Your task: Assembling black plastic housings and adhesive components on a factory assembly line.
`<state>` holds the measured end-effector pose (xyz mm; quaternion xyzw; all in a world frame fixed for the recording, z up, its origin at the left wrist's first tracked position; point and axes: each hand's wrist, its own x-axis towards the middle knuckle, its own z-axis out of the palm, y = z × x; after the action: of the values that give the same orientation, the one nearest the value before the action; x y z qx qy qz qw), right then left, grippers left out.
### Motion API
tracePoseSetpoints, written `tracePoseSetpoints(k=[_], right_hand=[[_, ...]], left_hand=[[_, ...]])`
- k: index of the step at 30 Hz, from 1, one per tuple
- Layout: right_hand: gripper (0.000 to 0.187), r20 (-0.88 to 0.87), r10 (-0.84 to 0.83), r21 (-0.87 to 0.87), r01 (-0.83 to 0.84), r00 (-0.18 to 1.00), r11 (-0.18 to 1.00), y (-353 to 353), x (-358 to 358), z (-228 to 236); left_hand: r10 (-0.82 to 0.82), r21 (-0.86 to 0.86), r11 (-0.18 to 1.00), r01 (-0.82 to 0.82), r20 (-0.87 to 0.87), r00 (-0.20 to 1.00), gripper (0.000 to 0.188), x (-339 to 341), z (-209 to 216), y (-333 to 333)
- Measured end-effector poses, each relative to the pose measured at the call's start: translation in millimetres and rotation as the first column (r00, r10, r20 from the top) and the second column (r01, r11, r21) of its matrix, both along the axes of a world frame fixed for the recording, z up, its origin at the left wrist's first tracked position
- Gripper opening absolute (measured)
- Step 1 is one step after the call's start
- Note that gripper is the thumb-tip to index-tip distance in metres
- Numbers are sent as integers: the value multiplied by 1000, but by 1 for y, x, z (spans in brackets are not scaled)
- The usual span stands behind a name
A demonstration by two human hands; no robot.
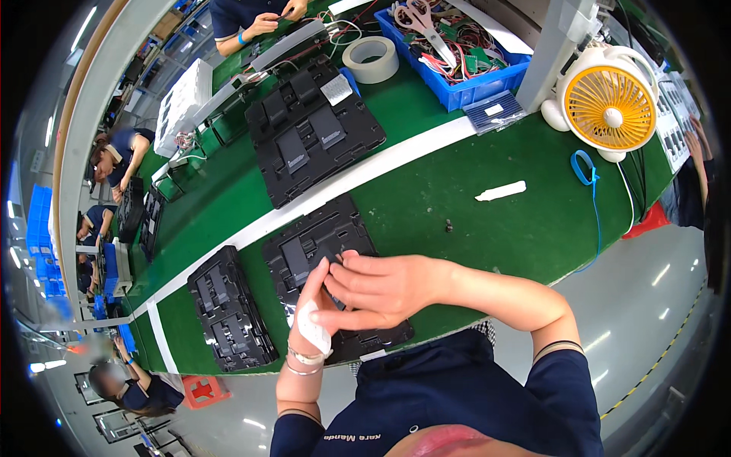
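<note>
My two hands meet over a black molded plastic tray (316, 228) at the near edge of the bench. My left hand (312, 293) points away from me, one finger stretched out; its other fingers are mostly hidden behind my right hand. A crumpled white piece (313, 327), perhaps tissue or tape, lies against the left hand above the bracelets. My right hand (388, 286) reaches across from the right with its fingers bent together. Its thumb touches the white piece; whatever its fingertips hold, if anything, is hidden. Another black tray (232, 308) lies to the left.
Beyond a white strip (343, 177) sit more black trays (312, 129), a tape roll (371, 59), and a blue bin (464, 93) of wires with scissors (426, 30). A fan (611, 107) stands right, near a blue wrist strap (585, 169). Co-workers sit across and left.
</note>
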<state>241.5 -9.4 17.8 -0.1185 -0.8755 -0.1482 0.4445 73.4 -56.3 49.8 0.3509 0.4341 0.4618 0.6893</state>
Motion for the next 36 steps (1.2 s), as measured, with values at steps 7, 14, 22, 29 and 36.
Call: tracePoseSetpoints(k=[7,14,22,29,36], right_hand=[[35,-164,-73,-121,53,984,991,12,16,15],[22,-360,-440,-795,-24,823,607,18,14,9],[18,-448,-370,-892,-385,814,235,15,2,-1],[17,-407,-301,-913,-377,862,156,13,-2,-11],[16,-285,-277,-949,-311,918,-54,19,-5,-14]], left_hand=[[58,-308,947,91,443,894,21,-24,-44,42],[65,-78,996,-53,147,987,19,-20,-38,42],[28,142,989,-26,-11,1000,18,-12,-45,41],[9,163,987,9,-111,994,14,-8,-45,38],[81,255,967,-7,-279,957,14,-10,-43,34]])
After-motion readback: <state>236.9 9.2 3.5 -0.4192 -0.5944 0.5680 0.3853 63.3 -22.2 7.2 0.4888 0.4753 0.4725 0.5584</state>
